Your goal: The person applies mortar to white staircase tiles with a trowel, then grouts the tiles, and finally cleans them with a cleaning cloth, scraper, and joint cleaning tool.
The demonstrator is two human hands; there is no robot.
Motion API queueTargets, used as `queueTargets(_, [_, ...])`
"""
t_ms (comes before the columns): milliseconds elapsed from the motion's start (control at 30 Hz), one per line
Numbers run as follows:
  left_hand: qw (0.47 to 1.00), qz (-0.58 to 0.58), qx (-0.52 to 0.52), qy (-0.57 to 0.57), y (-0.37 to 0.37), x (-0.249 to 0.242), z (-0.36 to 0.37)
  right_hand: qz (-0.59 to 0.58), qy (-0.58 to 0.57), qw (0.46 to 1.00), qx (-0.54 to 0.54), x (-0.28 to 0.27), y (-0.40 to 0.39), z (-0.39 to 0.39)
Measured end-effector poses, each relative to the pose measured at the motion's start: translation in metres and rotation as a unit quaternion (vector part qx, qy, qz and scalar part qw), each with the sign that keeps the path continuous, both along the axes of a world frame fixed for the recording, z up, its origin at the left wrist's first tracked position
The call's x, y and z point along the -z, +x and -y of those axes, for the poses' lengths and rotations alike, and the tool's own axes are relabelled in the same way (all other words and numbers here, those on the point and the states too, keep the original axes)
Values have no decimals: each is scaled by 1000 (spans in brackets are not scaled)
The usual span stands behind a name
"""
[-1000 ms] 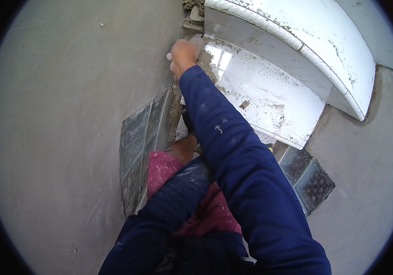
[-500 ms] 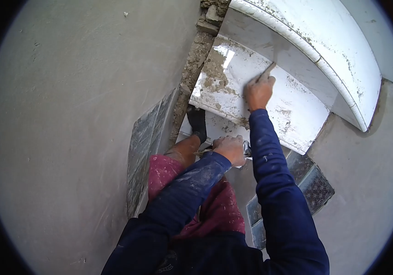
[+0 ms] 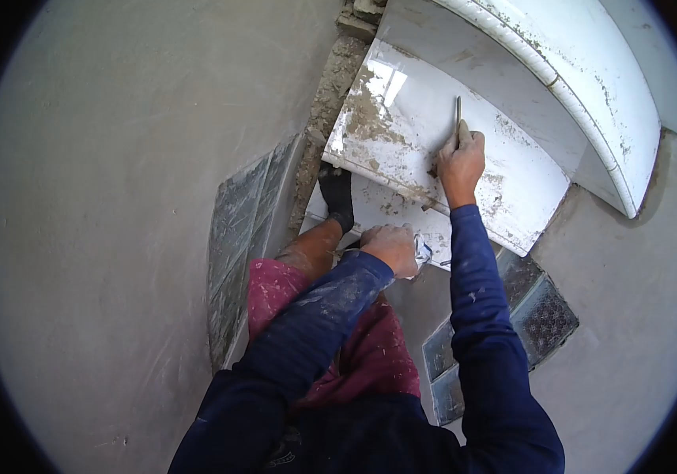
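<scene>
My right hand (image 3: 462, 164) is closed around a thin grey metal tool (image 3: 458, 110), its narrow end pointing away from me over the upper white step (image 3: 524, 186). Smears of grey-brown mortar (image 3: 370, 118) cover parts of that step. Lower down, my left hand (image 3: 392, 246) is closed on a crumpled white-and-blue bag (image 3: 422, 251), mostly hidden by the fingers. Beneath this hand is the lower white step (image 3: 374, 204). Beside it, my foot in a black sock (image 3: 337, 196) rests on the same step.
A curved white step (image 3: 567, 59) with a rounded edge rises at upper right. Rough broken mortar (image 3: 330, 99) runs along the left wall (image 3: 133, 197). Glass blocks (image 3: 243, 229) are set in that wall, and more glass blocks (image 3: 544, 320) lie at the lower right.
My right hand has moved slightly right and toward me, and the thin tool now shows clearly beyond its fingers. The left hand stays closed, almost in place. The view has shifted slightly.
</scene>
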State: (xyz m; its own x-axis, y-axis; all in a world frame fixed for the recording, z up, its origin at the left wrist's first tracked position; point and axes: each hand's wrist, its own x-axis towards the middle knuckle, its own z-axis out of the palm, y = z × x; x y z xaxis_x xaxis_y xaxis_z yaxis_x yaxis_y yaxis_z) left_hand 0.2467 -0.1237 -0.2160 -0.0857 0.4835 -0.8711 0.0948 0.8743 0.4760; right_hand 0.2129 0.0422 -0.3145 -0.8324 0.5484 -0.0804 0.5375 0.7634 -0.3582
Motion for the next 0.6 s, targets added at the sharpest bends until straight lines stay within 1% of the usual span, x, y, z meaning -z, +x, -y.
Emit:
queueTargets(100, [999, -18, 28, -12, 9, -3, -2, -73, 76, 985, -140, 22, -35, -5])
queueTargets(167, [1000, -9, 5, 0, 15, 1, -3, -97, 79, 974, -191, 32, -69, 12])
queueTargets(233, [1000, 1, -3, 6, 24, 4, -5, -117, 51, 956, -263, 39, -94, 32])
queueTargets(333, [1000, 11, 1, 6, 30, 5, -6, -154, 49, 944, -288, 32, -114, 45])
queueTargets(367, [1000, 14, -3, 4, 31, 6, -4, -167, 45, 947, -269, 30, -110, 39])
queueTargets(433, [1000, 10, -12, 3, 25, 7, -1, -47, 61, 974, -212, 13, -91, 26])
queueTargets(467, [1000, 11, -15, 1, 26, 4, 0, -86, 26, 969, -231, 28, -78, 23])
queueTargets(567, [1000, 11, -11, 0, 26, 2, -1, -147, -33, 938, -311, 6, -45, 15])
queueTargets(600, [1000, 11, -14, -1, 24, 3, -1, -127, -34, 964, -230, -5, -27, 6])
